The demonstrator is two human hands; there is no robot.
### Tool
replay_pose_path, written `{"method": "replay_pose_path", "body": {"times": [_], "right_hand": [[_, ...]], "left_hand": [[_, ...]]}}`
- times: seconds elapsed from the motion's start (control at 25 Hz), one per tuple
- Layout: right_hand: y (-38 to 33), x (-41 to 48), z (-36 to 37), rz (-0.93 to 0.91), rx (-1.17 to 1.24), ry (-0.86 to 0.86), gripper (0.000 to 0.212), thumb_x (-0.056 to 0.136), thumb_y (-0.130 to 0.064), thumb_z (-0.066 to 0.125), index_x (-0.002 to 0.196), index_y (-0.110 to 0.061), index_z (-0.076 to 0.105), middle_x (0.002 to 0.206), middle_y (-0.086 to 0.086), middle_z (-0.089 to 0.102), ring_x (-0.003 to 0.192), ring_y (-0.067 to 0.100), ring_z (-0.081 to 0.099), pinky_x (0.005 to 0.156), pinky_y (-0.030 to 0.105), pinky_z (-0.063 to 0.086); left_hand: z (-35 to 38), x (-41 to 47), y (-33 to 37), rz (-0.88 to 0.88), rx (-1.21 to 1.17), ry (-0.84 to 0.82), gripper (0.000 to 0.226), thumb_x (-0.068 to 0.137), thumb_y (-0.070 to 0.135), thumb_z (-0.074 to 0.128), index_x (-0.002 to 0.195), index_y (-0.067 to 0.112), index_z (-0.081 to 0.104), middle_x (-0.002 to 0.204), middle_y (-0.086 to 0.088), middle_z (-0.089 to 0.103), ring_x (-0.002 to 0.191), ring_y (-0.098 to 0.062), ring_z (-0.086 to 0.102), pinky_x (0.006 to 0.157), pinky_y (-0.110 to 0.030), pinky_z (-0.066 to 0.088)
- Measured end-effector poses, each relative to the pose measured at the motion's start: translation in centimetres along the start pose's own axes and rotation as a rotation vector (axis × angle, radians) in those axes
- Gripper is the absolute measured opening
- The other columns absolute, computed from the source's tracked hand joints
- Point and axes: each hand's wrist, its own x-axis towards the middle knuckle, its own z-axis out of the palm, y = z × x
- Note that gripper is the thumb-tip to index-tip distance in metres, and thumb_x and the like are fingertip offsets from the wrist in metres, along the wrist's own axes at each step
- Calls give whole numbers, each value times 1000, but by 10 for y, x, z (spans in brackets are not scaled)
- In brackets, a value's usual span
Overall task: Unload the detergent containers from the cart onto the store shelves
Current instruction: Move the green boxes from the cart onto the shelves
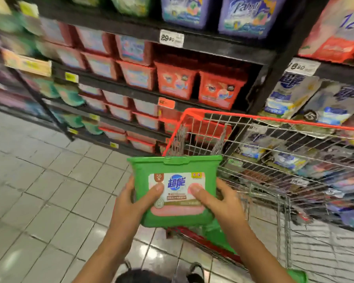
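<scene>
A green detergent container (176, 166) with a white and pink label is held in front of me, above the near left corner of the wire cart (274, 152). My left hand (131, 203) grips its left side, thumb on the label. My right hand (219, 201) grips its right side, thumb on the label too. Something green (215, 231) shows low in the cart under the container. The dark store shelves (192, 41) stand ahead, stocked with red containers (219, 88) and purple ones (249, 15).
The cart has a red rim and stands close to the right shelf bay, which holds grey and blue pouches (290, 94). Green tubs (70, 94) fill the blurred left shelves. A grey tiled floor (39, 190) stretches to the left.
</scene>
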Motion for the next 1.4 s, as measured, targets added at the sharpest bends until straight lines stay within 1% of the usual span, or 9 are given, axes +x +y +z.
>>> {"method": "replay_pose_path", "body": {"times": [0.2,0.36,0.48,0.68,0.88,1.04,1.2,1.28,1.4], "right_hand": [[7,7,104,-12,14,-23,38,61,-28,75,96,-16,69,86,-7,77,75,6,72,60,18,54],[17,7,185,-12,93,3,42,62,-22,76,102,-10,68,88,-1,77,74,9,72,59,19,55],[6,15,223,-42,127,25,50,62,-21,77,109,-6,67,96,5,76,84,17,74,64,23,57],[-42,56,251,-195,41,100,50,62,-23,87,106,-11,68,98,1,76,90,17,73,73,25,58],[-97,122,275,-351,51,115,43,66,-27,77,105,-13,69,97,-1,77,86,14,73,65,19,55],[-152,181,290,-444,75,100,46,66,-27,77,108,-12,67,96,0,77,86,15,73,62,22,57],[-215,225,301,-592,24,104,39,68,-27,74,104,-12,69,93,-4,77,83,8,73,62,13,53],[-247,244,307,-650,16,112,37,69,-28,73,103,-12,69,94,-3,77,86,10,73,66,16,54],[-291,266,316,-745,-21,134,41,72,-29,72,108,-11,67,100,-1,76,95,17,72,75,26,58]], "left_hand": [[-105,2,20,9,13,20,43,69,35,78,110,24,67,102,-5,76,89,-23,74,64,-24,58],[-182,13,52,29,88,-19,52,66,38,85,113,24,66,102,-2,76,89,-21,74,65,-23,57],[-213,32,80,71,101,-47,54,61,38,76,111,20,66,99,-2,77,86,-18,74,63,-19,56],[-226,83,133,172,100,-150,53,64,32,72,114,16,65,103,-3,76,93,-20,73,70,-22,58],[-229,157,198,314,82,-214,51,62,23,86,109,20,68,102,1,76,90,-15,73,65,-19,56],[-223,222,255,409,44,-260,56,60,33,78,113,19,66,102,0,76,88,-16,74,63,-20,57],[-213,275,315,538,35,-305,56,58,31,82,111,19,67,100,1,76,87,-14,74,64,-18,56],[-207,297,348,594,51,-346,56,61,27,87,113,20,67,103,0,76,92,-17,73,67,-21,57],[-202,330,396,718,77,-399,52,64,37,80,113,26,67,106,1,75,96,-18,72,73,-26,59]]}}
